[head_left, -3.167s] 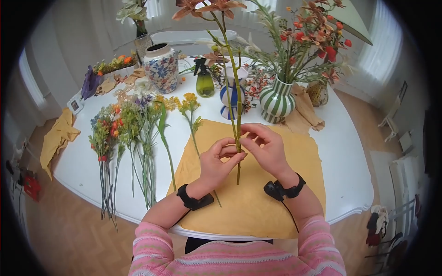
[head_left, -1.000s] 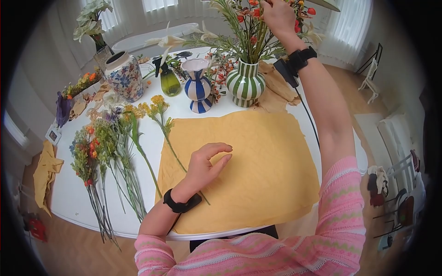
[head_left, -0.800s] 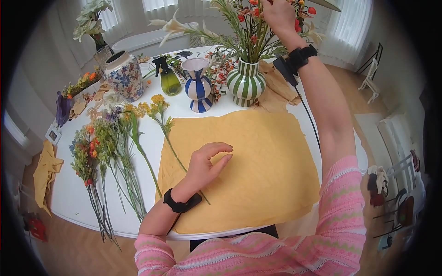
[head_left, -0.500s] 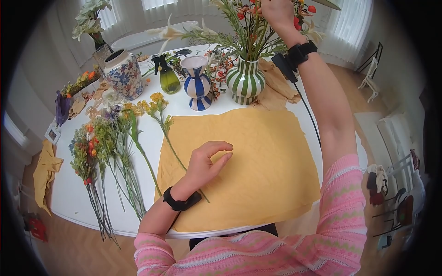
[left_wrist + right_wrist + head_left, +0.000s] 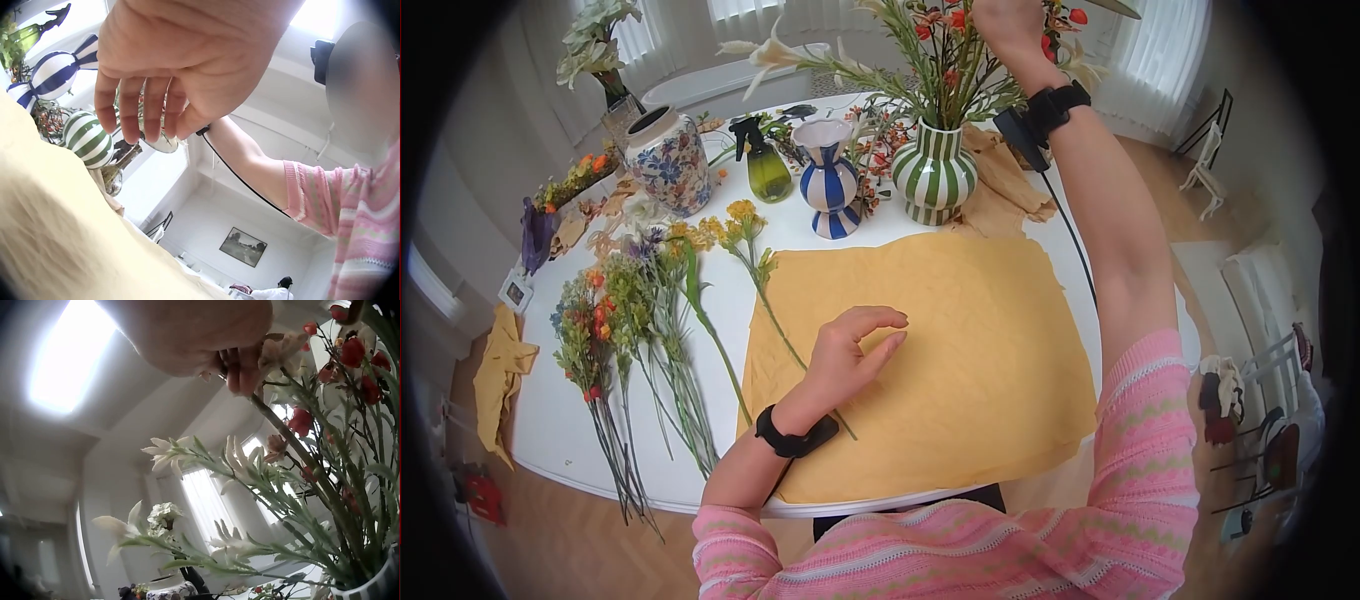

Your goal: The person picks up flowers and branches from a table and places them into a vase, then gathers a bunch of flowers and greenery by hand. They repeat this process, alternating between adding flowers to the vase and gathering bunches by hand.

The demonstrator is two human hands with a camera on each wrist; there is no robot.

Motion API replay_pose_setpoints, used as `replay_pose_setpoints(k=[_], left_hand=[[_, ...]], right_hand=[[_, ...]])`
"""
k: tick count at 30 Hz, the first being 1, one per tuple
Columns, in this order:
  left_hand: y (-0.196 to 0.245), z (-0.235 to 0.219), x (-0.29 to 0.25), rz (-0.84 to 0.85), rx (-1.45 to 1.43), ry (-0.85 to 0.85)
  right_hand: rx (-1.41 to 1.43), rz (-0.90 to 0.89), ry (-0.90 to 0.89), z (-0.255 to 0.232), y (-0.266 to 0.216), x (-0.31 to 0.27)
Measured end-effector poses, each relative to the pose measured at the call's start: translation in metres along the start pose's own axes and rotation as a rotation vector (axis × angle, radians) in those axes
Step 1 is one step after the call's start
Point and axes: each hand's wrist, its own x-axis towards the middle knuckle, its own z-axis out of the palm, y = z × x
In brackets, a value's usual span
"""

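Observation:
In the head view my right hand [image 5: 1010,25] is raised at the top edge, among the flowers above the green-and-white striped vase [image 5: 935,180]. The right wrist view shows its curled fingers [image 5: 242,375] around the upper part of a thick green flower stem [image 5: 275,419] that slants down into the vase. Pale peach petals [image 5: 281,353] lie right beside those fingers. My left hand [image 5: 840,360] hovers over the yellow-brown paper sheet [image 5: 970,370], fingers loosely bent and holding nothing. Just under its wrist lies a single yellow-flowered stem [image 5: 775,315].
Several flower stems [image 5: 630,320] lie on the white table [image 5: 550,420] at left. Behind the paper stand a blue-and-white striped vase [image 5: 830,185], a green spray bottle [image 5: 768,175] and a floral-patterned vase [image 5: 668,165]. Crumpled brown paper [image 5: 1005,185] sits by the green vase.
Earlier both hands held a tall flower stem upright over the paper. The left hand has since let go, and the right has gone up to the green-striped vase, where it shifts only slightly.

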Motion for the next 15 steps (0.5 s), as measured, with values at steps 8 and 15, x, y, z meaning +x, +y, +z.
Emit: replay_pose_setpoints(k=[8,15], left_hand=[[-0.003,0.001,-0.001,-0.001,-0.014,-0.006],[-0.002,0.002,-0.001,-0.008,-0.004,-0.013]], right_hand=[[-0.067,-0.041,-0.002,0.009,0.010,-0.003],[-0.065,-0.017,-0.027,0.006,0.004,-0.001]])
